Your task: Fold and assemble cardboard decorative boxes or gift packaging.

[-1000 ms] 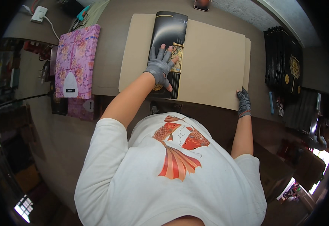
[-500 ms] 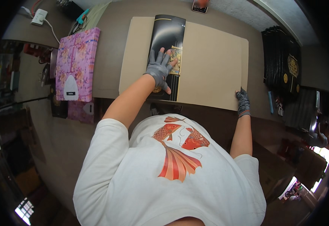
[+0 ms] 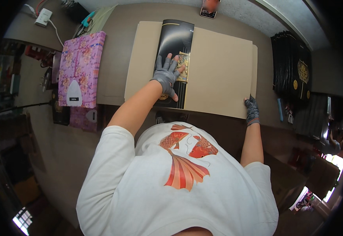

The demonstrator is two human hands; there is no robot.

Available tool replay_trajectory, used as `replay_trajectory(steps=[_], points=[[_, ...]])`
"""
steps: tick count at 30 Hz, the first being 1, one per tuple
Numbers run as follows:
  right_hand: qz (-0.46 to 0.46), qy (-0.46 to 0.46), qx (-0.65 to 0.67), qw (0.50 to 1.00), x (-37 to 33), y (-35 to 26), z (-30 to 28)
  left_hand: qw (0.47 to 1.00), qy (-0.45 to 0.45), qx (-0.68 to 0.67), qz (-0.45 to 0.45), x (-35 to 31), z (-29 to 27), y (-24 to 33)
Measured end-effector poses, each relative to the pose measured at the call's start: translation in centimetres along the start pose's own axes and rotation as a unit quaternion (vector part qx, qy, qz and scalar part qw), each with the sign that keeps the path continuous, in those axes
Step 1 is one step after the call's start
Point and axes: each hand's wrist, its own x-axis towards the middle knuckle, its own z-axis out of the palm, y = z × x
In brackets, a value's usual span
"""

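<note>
- My left hand [image 3: 166, 75] lies flat, fingers spread wide, palm down on the black printed sheet [image 3: 175, 59]. It grips nothing; it only presses.
- That black sheet lies on the table [image 3: 114, 59] in front of me, on the left part of the big tan board [image 3: 218, 67], its near end under my palm and its far end running away from me toward the wall.
- The sheet's long axis runs near to far, tilted slightly so the far end leans right. My fingers point the same way along it, so the bulk of the sheet lies beyond my fingertips.
- A gold ornament [image 3: 183, 65] is printed on the sheet just right of my fingers, touching my index side.
- My right hand [image 3: 252, 110] is closed over the near right corner of the tan board, fingers curled on the edge; how much is pinched beneath I cannot tell.
- The board's long axis runs left to right, crossing the sheet's axis. The left hand is the nearer one to the black sheet; the right is well apart from it.
- Far left lies a pink flowered stack [image 3: 81, 67], and far right a pile of black sheets [image 3: 293, 67], both well apart from my hands.
</note>
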Motion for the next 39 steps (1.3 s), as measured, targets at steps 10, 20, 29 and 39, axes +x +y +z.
replay_trajectory(steps=[10, 20, 29, 39], points=[[-0.028, -0.02, 0.011, 0.999, -0.6, -0.2, -0.1, 1.0, 0.021, 0.022, -0.004, -0.2, -0.1, 0.0], [0.005, 0.02, -0.053, 0.998, 0.1, -1.5, -0.1, 0.999, 0.018, 0.031, -0.01, 0.1, -0.3, -0.1], [-0.024, -0.026, 0.053, 0.998, 0.2, 0.8, -0.4, 0.999, 0.047, 0.013, 0.017, -0.1, 0.1, -0.3], [-0.007, 0.026, 0.008, 1.0, -0.6, -0.2, 0.2, 1.0, 0.017, 0.0, 0.006, -0.6, 0.0, -0.6]])
